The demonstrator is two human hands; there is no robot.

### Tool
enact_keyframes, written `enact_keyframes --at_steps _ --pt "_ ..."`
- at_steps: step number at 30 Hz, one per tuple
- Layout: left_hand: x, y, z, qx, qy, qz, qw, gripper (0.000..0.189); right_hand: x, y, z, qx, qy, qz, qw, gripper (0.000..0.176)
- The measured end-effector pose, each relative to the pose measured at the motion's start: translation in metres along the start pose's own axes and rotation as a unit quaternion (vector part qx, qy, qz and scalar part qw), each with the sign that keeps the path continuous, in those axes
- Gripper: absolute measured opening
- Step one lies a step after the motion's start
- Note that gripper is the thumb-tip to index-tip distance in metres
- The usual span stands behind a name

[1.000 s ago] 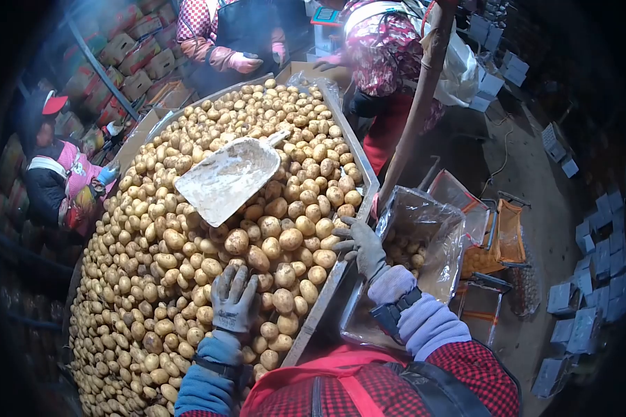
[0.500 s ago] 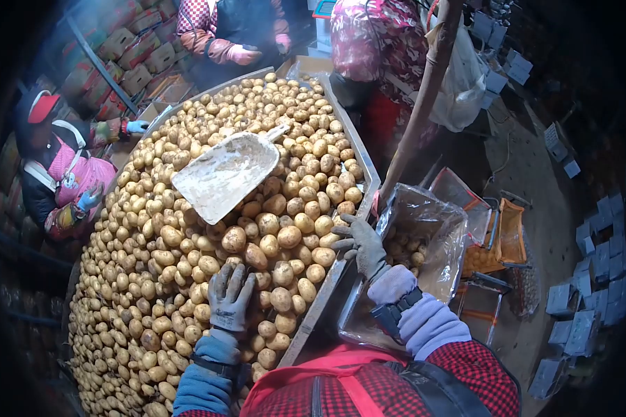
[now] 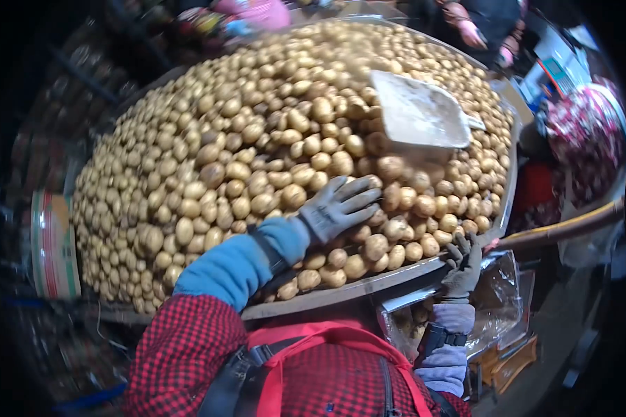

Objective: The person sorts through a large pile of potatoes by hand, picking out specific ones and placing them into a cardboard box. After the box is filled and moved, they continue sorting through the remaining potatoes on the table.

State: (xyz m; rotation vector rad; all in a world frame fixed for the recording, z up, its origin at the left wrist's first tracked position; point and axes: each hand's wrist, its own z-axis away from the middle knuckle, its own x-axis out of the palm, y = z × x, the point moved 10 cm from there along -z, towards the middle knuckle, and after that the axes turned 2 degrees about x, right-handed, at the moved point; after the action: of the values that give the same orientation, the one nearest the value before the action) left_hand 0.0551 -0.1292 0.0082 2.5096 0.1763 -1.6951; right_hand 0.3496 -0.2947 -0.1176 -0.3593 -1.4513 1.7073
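Note:
My left hand (image 3: 337,208), in a grey work glove, lies palm down on the heap of potatoes (image 3: 257,174). Its fingers are spread, with potatoes beneath and around them. At the near right rim of the table (image 3: 358,286), my right hand (image 3: 461,267), also gloved, reaches up with its fingers apart, close to the outermost potatoes; I see nothing held in it. A whitish scoop (image 3: 421,111) rests on the heap beyond my hands, its handle pointing right. Below my right hand is a box lined with clear plastic (image 3: 497,295), partly hidden by my forearm.
Across the table stands a person with pink gloves (image 3: 471,33); another in pink (image 3: 261,12) is at the far left. A third in patterned clothing (image 3: 588,125) is at the right, near a wooden pole (image 3: 570,226). A striped carton (image 3: 54,243) stands left.
The view has turned left, so the scene appears rotated. My left hand still rests on the potatoes, now nearer the scoop and the right rim. My right hand stays by the rim.

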Motion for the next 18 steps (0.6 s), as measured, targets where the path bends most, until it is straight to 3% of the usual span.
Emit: enact_keyframes --at_steps 4,6,9,12,14,17,18 --pt "0.006 0.0 0.007 -0.009 -0.009 -0.033 0.999 0.05 0.026 -0.012 0.024 -0.013 0.009 0.005 1.0 0.059" --pt "-0.001 -0.001 0.009 -0.027 0.015 0.028 0.999 0.05 0.052 -0.006 0.048 0.03 -0.007 -0.003 1.0 0.059" --pt "-0.009 0.004 0.027 -0.116 -0.028 0.076 0.99 0.048 0.106 -0.003 0.085 0.042 -0.074 0.029 0.996 0.056" --pt "-0.06 0.006 0.074 -0.137 0.017 0.085 0.987 0.048 0.143 0.014 0.105 0.005 -0.149 0.049 0.988 0.051" --pt "-0.104 -0.008 0.117 -0.16 0.038 0.046 0.985 0.045 0.144 0.027 0.105 -0.037 -0.133 0.098 0.986 0.049" --pt "-0.162 -0.045 0.197 -0.263 0.031 -0.048 0.963 0.053 0.134 0.035 0.095 -0.072 -0.106 0.113 0.985 0.046" --pt "-0.178 -0.055 0.219 -0.332 -0.022 -0.112 0.936 0.058 0.133 0.036 0.094 -0.079 -0.097 0.113 0.986 0.045"
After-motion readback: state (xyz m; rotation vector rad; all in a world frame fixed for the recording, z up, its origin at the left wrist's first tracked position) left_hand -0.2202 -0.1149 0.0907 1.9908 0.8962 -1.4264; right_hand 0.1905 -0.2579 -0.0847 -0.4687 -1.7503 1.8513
